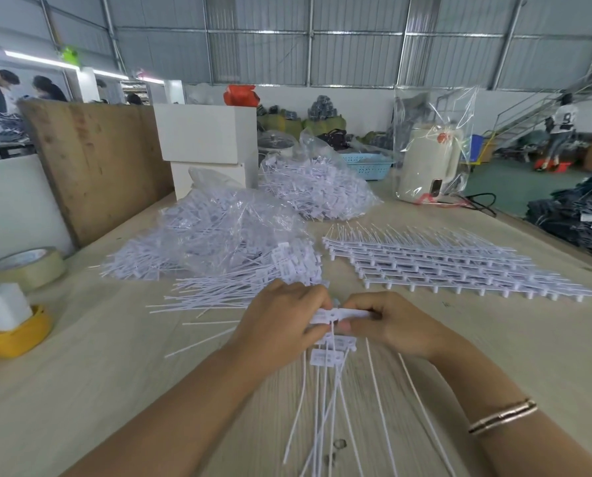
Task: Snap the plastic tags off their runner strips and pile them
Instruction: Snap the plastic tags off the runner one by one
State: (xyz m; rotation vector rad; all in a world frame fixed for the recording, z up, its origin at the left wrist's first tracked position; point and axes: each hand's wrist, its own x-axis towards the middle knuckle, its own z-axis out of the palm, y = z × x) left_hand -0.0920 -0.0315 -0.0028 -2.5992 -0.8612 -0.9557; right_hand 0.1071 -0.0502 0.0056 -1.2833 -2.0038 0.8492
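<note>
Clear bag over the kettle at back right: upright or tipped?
Upright. The clear bag stands tall over the cream kettle, its top edge above the kettle's lid.

arms: bare, no sleeves | right wrist: thin metallic bangle (503, 416)

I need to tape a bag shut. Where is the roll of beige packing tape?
In the head view the roll of beige packing tape lies flat at the wooden table's far left edge, just behind the white foam block in the yellow dish.
</note>
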